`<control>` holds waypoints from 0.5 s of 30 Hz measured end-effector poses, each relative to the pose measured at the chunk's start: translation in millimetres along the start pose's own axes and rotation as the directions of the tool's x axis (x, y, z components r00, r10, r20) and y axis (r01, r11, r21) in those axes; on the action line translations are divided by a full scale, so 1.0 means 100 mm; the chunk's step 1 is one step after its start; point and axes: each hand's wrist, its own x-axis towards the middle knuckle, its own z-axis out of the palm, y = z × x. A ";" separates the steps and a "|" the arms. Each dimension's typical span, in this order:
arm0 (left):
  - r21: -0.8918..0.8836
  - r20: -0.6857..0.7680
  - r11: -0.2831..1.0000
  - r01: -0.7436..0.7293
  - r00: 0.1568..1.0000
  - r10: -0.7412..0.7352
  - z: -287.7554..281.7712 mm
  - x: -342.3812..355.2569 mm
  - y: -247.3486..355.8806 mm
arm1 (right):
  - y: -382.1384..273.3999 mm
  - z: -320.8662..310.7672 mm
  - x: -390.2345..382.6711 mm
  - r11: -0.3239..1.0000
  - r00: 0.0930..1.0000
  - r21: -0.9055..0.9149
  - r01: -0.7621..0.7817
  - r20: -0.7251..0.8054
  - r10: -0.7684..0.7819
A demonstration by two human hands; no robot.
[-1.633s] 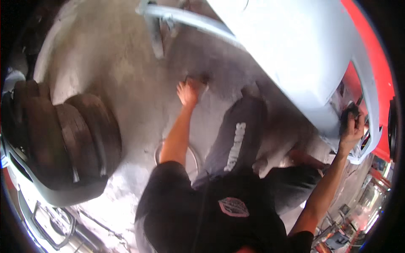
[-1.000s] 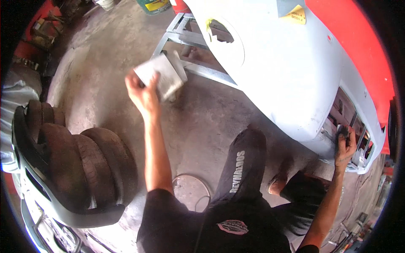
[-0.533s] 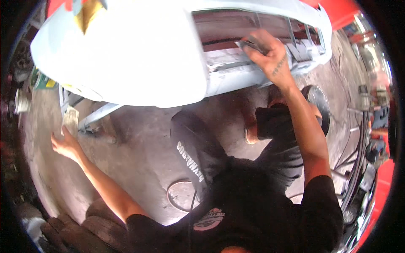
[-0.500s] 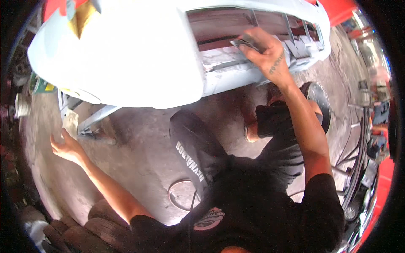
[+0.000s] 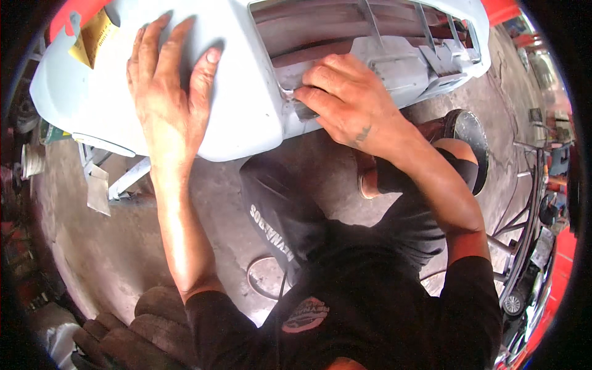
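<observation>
Stretching left to right ahead, the pale bumper (image 5: 242, 108) lies under the spread, empty left hand (image 5: 166, 92); the right hand (image 5: 351, 102), nearer its opening (image 5: 308, 34), grasps 1 small dark pad (image 5: 304, 112).

Floor (image 5: 129, 253): we see it is grey-brown, hard and stained;
Light: we get pale glare (image 5: 546, 74) near the right edge;
Left: we have a white bucket (image 5: 32, 162) and dark tyres (image 5: 145, 333);
Right: we spot a silver wheel (image 5: 512, 303)
</observation>
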 end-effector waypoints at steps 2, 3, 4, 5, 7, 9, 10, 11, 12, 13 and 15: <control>0.029 0.043 0.999 0.022 0.999 -0.023 -0.04 0.09 0.03 | 0.04 -0.07 -0.02 0.999 1.000 0.044 0.000 0.020 -0.001; 0.067 0.080 0.997 0.033 0.996 -0.039 -0.08 0.20 0.10 | 0.08 -0.10 -0.03 0.997 0.999 0.070 -0.017 0.038 0.015; 0.108 0.117 0.993 0.045 0.992 -0.058 -0.13 0.30 0.13 | 0.11 -0.12 -0.04 0.995 0.998 0.098 -0.033 0.056 0.028; 0.161 0.128 0.985 0.056 0.989 -0.077 -0.11 0.39 0.10 | 0.11 -0.13 -0.04 0.992 0.998 0.114 -0.052 0.050 0.047; 0.074 0.110 0.993 0.095 0.989 -0.102 -0.09 0.54 0.16 | 0.10 -0.12 -0.04 0.985 0.996 0.148 -0.091 0.034 0.086; -0.084 0.073 0.996 0.029 0.997 -0.022 0.03 0.63 0.05 | 0.09 -0.10 -0.05 0.984 0.992 0.131 -0.123 0.031 0.120; -0.036 0.106 0.998 0.053 0.993 -0.049 0.08 0.65 0.03 | 0.09 -0.08 -0.06 0.982 0.990 0.124 -0.141 0.030 0.138; 0.013 0.138 0.997 0.077 0.987 -0.078 0.11 0.68 0.02 | 0.10 -0.06 -0.07 0.984 0.992 0.124 -0.125 0.002 0.125; 0.064 0.170 0.993 0.099 0.979 -0.109 0.15 0.70 0.00 | 0.12 -0.04 -0.08 0.986 0.993 0.127 -0.109 -0.025 0.113; -0.118 0.161 0.988 0.101 0.984 -0.081 0.19 0.70 -0.16 | 0.14 -0.03 -0.08 0.988 0.994 0.124 -0.090 -0.052 0.098; -0.289 0.133 0.954 0.078 0.990 -0.040 0.27 0.65 -0.44 | 0.14 0.10 -0.11 0.988 0.989 0.126 -0.093 -0.103 0.107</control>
